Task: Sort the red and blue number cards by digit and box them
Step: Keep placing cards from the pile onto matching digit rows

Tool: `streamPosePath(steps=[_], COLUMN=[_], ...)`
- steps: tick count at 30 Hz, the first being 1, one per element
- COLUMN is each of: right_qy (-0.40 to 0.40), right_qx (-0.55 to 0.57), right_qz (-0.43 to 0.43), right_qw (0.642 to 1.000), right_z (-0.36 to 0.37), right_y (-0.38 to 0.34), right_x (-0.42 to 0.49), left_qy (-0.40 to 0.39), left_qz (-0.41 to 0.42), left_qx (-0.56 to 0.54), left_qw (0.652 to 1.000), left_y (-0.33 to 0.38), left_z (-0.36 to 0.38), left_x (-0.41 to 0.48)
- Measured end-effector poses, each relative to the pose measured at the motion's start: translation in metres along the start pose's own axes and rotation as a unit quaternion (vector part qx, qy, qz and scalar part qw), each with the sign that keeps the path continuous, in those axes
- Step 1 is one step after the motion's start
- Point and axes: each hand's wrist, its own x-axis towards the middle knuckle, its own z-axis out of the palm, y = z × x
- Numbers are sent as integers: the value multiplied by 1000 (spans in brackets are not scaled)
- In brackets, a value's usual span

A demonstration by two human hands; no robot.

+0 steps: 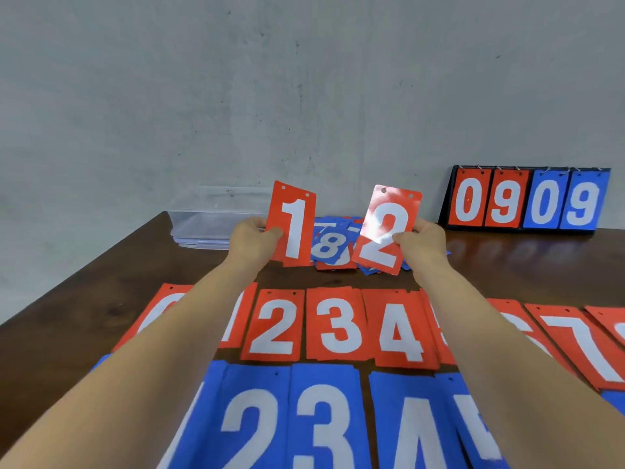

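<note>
My left hand (252,240) pinches a red 1 card (293,225) by its left edge, and my right hand (422,240) pinches a tilted red 2 card (385,231) by its right edge. Both cards are held in front of the mixed pile (329,247) on the table (101,299), with the clear box (216,218) at rear left. A red row (338,324) and a blue row (324,418) lie nearer me, side by side in digit order.

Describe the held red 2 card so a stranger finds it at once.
On the dark wooden table, find the loose card pile near the far edge. In front of it the right hand pinches a red 2 card. Unlike the red 2 in the laid row, it is lifted, tilted and catching glare.
</note>
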Motion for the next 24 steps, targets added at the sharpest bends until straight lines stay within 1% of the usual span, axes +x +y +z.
streamPosePath(steps=[6,11,14,19,24], right_qy=[2,-11,-35,-80,-96], right_qx=[9,-12,-16,-86,-153], right_qz=[-7,-15,2,16,26], right_qw=[1000,1000,999,993,983], right_z=[20,41,56,75,89], right_y=[-15,-22,-24,-25,-23], right_x=[-54,-99,-126,-162,-171], left_qy=[-10,-29,-56,-76,-109], left_qz=[5,-23,-36,-50,-73], left_qx=[10,-4,-13,22,35], left_qw=[1000,999,998,996,991], left_y=[-10,-28,-42,-68,-79], left_z=[-75,-132,-155,-166,-147], left_x=[-22,-42,-51,-51,-45])
